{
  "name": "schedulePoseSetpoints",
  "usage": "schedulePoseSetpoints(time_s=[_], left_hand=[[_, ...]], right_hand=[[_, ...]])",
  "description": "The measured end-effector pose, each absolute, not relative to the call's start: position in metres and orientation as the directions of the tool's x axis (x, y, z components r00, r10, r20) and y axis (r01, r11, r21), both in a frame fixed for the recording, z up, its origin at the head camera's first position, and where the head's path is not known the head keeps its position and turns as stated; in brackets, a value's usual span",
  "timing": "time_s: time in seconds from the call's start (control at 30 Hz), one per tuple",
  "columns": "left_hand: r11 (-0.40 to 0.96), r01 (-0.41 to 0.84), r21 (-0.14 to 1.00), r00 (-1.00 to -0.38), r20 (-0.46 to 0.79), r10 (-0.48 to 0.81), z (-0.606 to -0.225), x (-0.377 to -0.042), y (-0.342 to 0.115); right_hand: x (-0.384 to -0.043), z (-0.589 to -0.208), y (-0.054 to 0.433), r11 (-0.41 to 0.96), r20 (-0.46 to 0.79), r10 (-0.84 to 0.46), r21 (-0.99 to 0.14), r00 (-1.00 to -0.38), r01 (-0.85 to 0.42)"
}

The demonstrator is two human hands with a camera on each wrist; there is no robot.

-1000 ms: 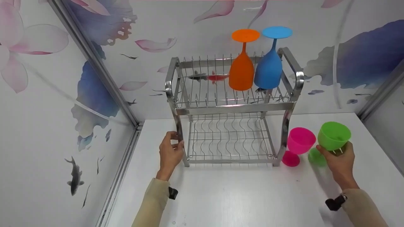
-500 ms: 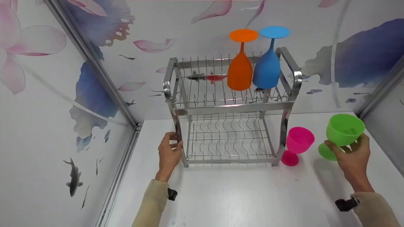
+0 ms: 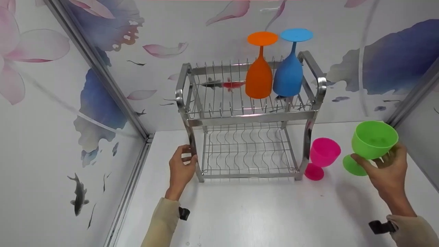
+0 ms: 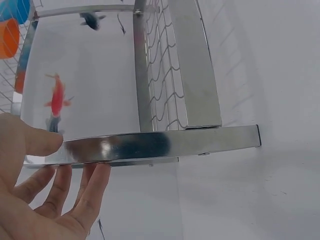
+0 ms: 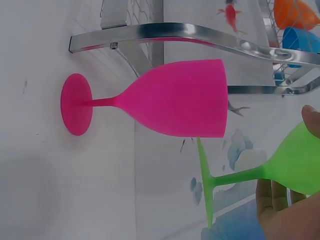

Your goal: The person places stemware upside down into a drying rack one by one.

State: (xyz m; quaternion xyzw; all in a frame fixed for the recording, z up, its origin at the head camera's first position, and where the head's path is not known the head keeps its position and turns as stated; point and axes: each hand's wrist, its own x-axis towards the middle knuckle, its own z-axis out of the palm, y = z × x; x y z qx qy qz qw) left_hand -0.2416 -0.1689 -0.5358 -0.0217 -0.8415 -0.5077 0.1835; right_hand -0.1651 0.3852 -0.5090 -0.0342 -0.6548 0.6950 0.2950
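Our sleeved forearms point(image 3: 159, 224) reach forward, well apart. Our left hand point(image 3: 181, 169) grips with its thumb point(image 4: 45, 143) opposite the fingers point(image 4: 94, 192); our right hand point(image 3: 391, 173) is raised, gripping too, its fingers partly hidden.

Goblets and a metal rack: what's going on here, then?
A person's right hand has a green goblet in its grip, rim up, held above the white table. The left hand grips the left side of the metal rack. An orange goblet and a blue goblet sit upside down at the rack's top, and a pink goblet stands upright on the table beside it.
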Motion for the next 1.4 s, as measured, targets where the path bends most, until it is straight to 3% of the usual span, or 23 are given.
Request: schedulePoseSetpoints(time_s=[0.3, 0.57, 1.03, 1.4], left_hand=[[0.527, 0.253, 0.811, -0.907, 0.388, -0.162, -0.530, -0.229, -0.172], [0.528, 0.281, 0.802, -0.910, 0.397, -0.118, -0.519, -0.222, -0.163], [0.443, 0.371, 0.816, -0.925, 0.369, 0.093, -0.491, -0.201, -0.138], [0.389, 0.449, 0.805, -0.893, 0.390, 0.223, -0.473, -0.186, -0.116]], right_hand=[[-0.154, -0.491, 0.361, 0.160, 0.418, 0.363, -0.908, -0.833, -0.387], [-0.147, -0.485, 0.345, 0.312, 0.569, 0.209, -0.809, -0.795, -0.498], [-0.142, -0.473, 0.314, 0.541, 0.697, 0.023, -0.612, -0.717, -0.578], [-0.138, -0.459, 0.282, 0.648, 0.749, -0.076, -0.464, -0.658, -0.604]])
